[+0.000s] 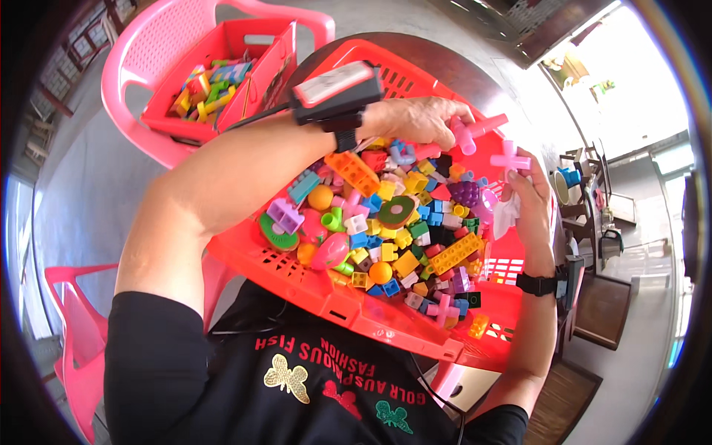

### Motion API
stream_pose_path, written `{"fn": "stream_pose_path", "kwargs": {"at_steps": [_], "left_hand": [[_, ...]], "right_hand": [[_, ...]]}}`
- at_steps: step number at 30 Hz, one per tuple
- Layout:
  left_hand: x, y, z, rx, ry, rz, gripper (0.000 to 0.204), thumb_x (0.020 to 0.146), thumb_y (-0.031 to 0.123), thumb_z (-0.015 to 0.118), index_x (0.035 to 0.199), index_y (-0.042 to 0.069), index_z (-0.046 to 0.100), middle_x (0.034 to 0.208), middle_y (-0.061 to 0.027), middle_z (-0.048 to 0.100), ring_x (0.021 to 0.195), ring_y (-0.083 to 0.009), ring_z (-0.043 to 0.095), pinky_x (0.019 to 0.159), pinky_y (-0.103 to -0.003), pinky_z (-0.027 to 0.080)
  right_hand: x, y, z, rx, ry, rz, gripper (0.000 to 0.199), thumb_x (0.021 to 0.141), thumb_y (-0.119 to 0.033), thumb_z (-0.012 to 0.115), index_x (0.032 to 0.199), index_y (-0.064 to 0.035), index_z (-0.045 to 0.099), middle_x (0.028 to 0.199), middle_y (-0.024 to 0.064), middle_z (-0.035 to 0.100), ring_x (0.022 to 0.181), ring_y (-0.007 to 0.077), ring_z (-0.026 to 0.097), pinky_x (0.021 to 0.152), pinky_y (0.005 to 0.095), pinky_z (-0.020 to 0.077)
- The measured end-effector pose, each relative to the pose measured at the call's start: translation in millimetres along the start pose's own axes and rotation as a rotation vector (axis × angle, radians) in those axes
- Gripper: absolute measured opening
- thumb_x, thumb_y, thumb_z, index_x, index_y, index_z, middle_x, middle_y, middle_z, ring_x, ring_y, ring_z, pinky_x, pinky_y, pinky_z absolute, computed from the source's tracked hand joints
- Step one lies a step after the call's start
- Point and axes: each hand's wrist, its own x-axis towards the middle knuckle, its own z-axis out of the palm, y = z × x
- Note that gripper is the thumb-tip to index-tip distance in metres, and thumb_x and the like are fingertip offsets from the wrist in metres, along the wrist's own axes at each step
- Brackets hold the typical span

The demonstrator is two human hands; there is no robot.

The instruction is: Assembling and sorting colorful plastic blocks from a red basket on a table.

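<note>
My left hand [417, 120] reaches across the red plastic basket [274, 285] and grips a pink pipe-like toy connector [466, 139] with branching tubes. On the right, my right hand [531, 204] pinches a pink cross-shaped connector [510, 160]. The two pink pieces are apart. A white tissue-like scrap [506, 216] hangs by my right palm; I cannot tell whether it is held. Below my hands lie mixed building blocks, among them an orange block [352, 173], a yellow block [456, 252], a toy kiwi half [397, 211] and purple toy grapes [466, 193].
The basket rests by a dark round table [475, 74]. At the back left a pink chair [159, 44] carries a red box [256, 111] of colourful blocks. Another pink chair [78, 334] stands at the left. Wooden furniture [602, 311] is on the right.
</note>
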Motion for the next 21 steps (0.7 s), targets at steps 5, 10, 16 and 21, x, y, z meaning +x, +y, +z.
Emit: {"fn": "stream_pose_path", "kwargs": {"at_steps": [5, 10, 16, 21], "left_hand": [[-2.1, 6.3, 4.0, -0.351, 0.064, -0.050, 0.039, 0.082, 0.003, 0.050, 0.121, 0.003, 0.045, 0.093, -0.0042, 0.054, 0.070, -0.0085, 0.053, 0.057, -0.021, 0.044], [-2.0, 15.9, 9.6, -0.147, 0.114, -0.141, 0.031, 0.086, 0.010, 0.057, 0.115, 0.006, 0.047, 0.089, -0.0007, 0.056, 0.064, -0.0029, 0.048, 0.054, -0.018, 0.041], [4.1, -13.6, 11.1, 0.088, 0.144, -0.057, 0.025, 0.084, 0.010, 0.064, 0.106, 0.009, 0.054, 0.081, 0.0030, 0.057, 0.079, -0.0070, 0.056, 0.074, -0.024, 0.045], [0.9, -0.1, 19.0, 0.329, 0.190, -0.044, 0.022, 0.080, 0.009, 0.063, 0.101, 0.009, 0.058, 0.076, 0.0002, 0.055, 0.076, -0.0077, 0.055, 0.074, -0.025, 0.044]], "right_hand": [[3.0, 10.0, -14.7, -0.018, 0.006, 0.078, 0.015, 0.086, -0.019, 0.052, 0.084, -0.0051, 0.056, 0.065, -0.0007, 0.051, 0.058, 0.0048, 0.043, 0.052, 0.0198, 0.0320], [-0.9, -3.8, -7.5, 0.034, 0.006, 0.038, 0.016, 0.086, -0.018, 0.052, 0.087, -0.0038, 0.058, 0.067, -0.0018, 0.049, 0.061, 0.0045, 0.045, 0.054, 0.0196, 0.0342], [4.7, 3.0, -20.9, -0.011, 0.001, 0.045, 0.013, 0.085, -0.016, 0.052, 0.086, -0.0033, 0.056, 0.073, 0.0002, 0.053, 0.064, 0.0052, 0.048, 0.056, 0.0213, 0.0373], [5.8, 9.8, -23.0, -0.060, 0.004, 0.032, 0.011, 0.084, -0.014, 0.054, 0.087, -0.0034, 0.057, 0.077, 0.0009, 0.058, 0.069, 0.0070, 0.051, 0.060, 0.0226, 0.0397]]}}
